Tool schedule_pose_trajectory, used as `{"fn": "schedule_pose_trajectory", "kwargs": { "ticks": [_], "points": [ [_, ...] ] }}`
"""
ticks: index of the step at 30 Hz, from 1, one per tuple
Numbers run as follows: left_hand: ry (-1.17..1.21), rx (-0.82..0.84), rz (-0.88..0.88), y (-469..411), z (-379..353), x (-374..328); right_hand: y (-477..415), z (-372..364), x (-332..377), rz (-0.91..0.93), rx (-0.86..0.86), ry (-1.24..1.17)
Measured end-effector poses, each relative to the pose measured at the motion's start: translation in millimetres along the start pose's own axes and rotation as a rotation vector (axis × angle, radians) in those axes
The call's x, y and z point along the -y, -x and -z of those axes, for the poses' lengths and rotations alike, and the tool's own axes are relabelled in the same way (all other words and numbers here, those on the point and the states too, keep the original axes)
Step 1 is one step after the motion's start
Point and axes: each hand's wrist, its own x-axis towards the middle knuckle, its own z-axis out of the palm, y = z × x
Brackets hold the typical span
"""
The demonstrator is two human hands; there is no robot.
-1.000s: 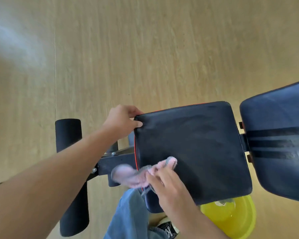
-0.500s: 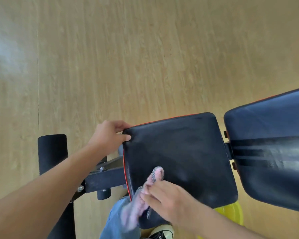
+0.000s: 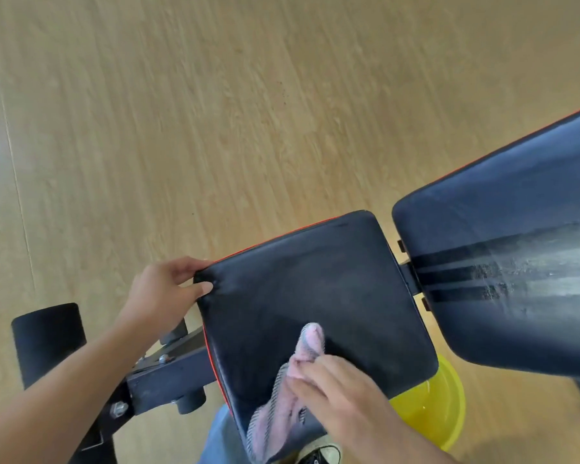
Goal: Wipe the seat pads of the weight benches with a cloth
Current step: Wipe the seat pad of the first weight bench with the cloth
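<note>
The black seat pad (image 3: 332, 289) with red edge piping fills the lower middle of the head view. My left hand (image 3: 163, 289) grips its far left corner, thumb on top. My right hand (image 3: 342, 393) presses a pink and grey cloth (image 3: 292, 386) onto the near part of the pad; the cloth hangs over the near edge. To the right, the black back pad (image 3: 516, 262) with pale stripes rises at an angle.
The bench's dark metal frame (image 3: 168, 376) and a black foam roller (image 3: 47, 336) lie lower left. A yellow basin (image 3: 439, 406) stands on the wooden floor (image 3: 215, 112) under the seat's right side. My jeans leg and a shoe (image 3: 322, 455) show below.
My right hand has pushed the cloth up and inward on the seat pad. My left hand keeps its grip on the corner. The view has shifted a little.
</note>
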Motion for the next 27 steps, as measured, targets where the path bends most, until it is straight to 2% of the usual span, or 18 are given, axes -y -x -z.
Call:
{"fn": "schedule_pose_trajectory", "kwargs": {
  "ticks": [3, 5, 7, 9, 11, 14, 16, 18, 21, 23, 27],
  "points": [
    [-0.013, -0.001, -0.004, 1.6, 0.7, -1.5, 11.1, 26.9, -46.9, -0.196, -0.031, 0.074],
    [-0.011, 0.006, 0.003, 0.0, 1.5, 1.5, 8.8, 26.7, -35.4, -0.394, -0.048, 0.054],
    [-0.002, 0.022, 0.009, -2.1, 2.4, 4.7, 5.1, 16.5, -7.9, -0.578, 0.009, 0.027],
    [0.024, 0.027, 0.021, -4.3, 2.2, 6.8, 3.8, 4.4, 9.4, -0.621, 0.086, -0.017],
    [0.059, 0.023, 0.026, -4.2, 1.1, 7.1, 2.5, -0.9, 16.1, -0.582, 0.005, -0.077],
    [0.125, 0.011, 0.032, -4.2, -3.3, 8.8, -17.3, 12.5, 22.2, -0.631, -0.097, -0.478],
    [0.151, 0.017, 0.037, -3.1, -5.7, 6.1, -32.8, 23.8, 19.8, -0.716, -0.064, -0.737],
    [0.158, 0.017, 0.045, -3.3, -5.1, 5.4, -39.3, 24.1, 3.3, -0.685, -0.106, -0.645],
    [0.147, 0.022, 0.042, -3.1, -2.2, 4.1, -27.2, 14.8, -27.8, -0.568, -0.176, -0.275],
    [0.148, 0.027, 0.030, -4.7, -1.8, 4.4, -20.2, 14.1, -28.5, -0.526, -0.127, -0.119],
    [0.140, 0.025, 0.010, -5.9, -2.2, 4.2, -16.9, 14.1, 2.8, -0.519, -0.034, -0.028]
  ]
}}
